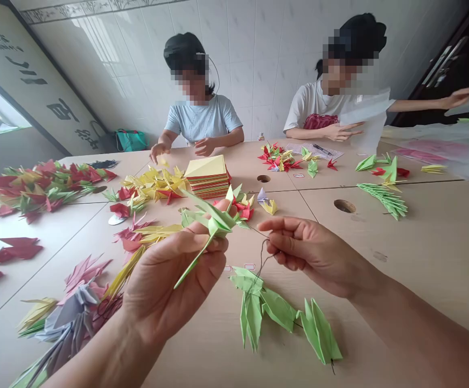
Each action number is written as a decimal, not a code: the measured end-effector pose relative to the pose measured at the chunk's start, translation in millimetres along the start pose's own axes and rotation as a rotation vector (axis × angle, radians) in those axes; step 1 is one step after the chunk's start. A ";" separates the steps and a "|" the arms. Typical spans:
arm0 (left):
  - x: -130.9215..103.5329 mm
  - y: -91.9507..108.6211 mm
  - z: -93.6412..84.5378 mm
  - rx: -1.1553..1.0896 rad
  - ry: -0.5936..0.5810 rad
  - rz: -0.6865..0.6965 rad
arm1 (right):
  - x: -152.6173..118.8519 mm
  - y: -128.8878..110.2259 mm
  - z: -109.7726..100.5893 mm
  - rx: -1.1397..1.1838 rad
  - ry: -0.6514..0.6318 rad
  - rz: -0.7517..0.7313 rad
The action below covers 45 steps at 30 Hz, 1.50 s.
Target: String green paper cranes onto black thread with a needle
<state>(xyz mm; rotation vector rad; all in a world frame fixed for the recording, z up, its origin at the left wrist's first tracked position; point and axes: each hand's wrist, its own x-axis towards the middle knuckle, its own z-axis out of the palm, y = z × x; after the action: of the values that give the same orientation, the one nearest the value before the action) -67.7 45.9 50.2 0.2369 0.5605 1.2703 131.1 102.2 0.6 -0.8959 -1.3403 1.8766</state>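
Observation:
My left hand (169, 275) pinches a light green paper crane (220, 222) between thumb and fingers, its long thin point angled down. To its right, my right hand (310, 253) is closed on a dark thread (263, 252); whether a needle is at its tip I cannot make out. The thread runs down to several green paper cranes (278, 309) strung together on the table below my hands. A knotted thread end hangs from the lowest one. Beside my left wrist lie purple cranes (75, 315) and pink cranes (84, 272), partly hidden by my forearm.
A stack of square coloured paper (207, 175) stands mid-table, beside yellow cranes (153, 183). A red and green heap (40, 186) fills the far left. Folded green pieces (383, 200) lie right, near a table hole (344, 206). Two people sit opposite; one handles translucent plastic sheets (365, 116).

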 end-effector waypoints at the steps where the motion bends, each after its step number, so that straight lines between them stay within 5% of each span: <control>1: -0.8 -0.8 -0.2 -0.051 -0.039 -0.003 | -4.4 -2.0 5.2 0.078 -0.015 0.007; 11: -12.5 -7.4 1.5 -0.222 -0.154 -0.076 | -35.3 -8.8 38.8 0.079 -0.058 -0.031; 31: -12.9 -16.7 -3.0 0.051 -0.203 -0.044 | -42.8 -16.1 44.2 -0.246 0.062 -0.185; 45: -13.8 -24.8 1.9 0.185 -0.314 -0.008 | -39.3 -4.9 41.1 -0.241 0.025 -0.091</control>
<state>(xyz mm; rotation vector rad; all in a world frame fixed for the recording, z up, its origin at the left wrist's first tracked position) -48.5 25.8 43.9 0.5775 0.4075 1.1451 119.4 50.2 21.3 -0.9564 -1.5877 1.6537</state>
